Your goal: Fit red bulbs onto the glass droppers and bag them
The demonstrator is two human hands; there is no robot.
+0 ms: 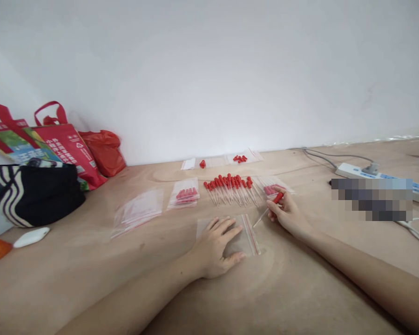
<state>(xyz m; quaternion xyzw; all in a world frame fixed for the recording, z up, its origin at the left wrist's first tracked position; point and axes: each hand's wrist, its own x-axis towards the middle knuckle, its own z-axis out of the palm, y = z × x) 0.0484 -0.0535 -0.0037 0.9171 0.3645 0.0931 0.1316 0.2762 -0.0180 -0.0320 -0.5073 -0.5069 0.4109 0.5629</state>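
Note:
My left hand (pixel 218 249) lies with fingers spread on a clear zip bag (pixel 248 232) that has a red line along its right-hand edge. In my right hand (pixel 286 214) is a dropper (pixel 278 197), pinched near its red rubber bulb. Its thin clear tube slants down to the left, the tip close to the bag's zip edge. Just beyond my hands, several droppers (pixel 230 184) lie side by side, bulbs toward the wall. A bag with red bulbs in it (pixel 273 186) is partly hidden behind my right hand.
To the left are a stack of flat bags (pixel 139 209) and filled bags (pixel 183 194). Loose red bulbs (pixel 240 159) lie near the wall. A power strip (pixel 387 179) with cables is at right. Shopping bags (pixel 70 149), a black pouch (pixel 45 190) and a white case (pixel 31 237) stand left.

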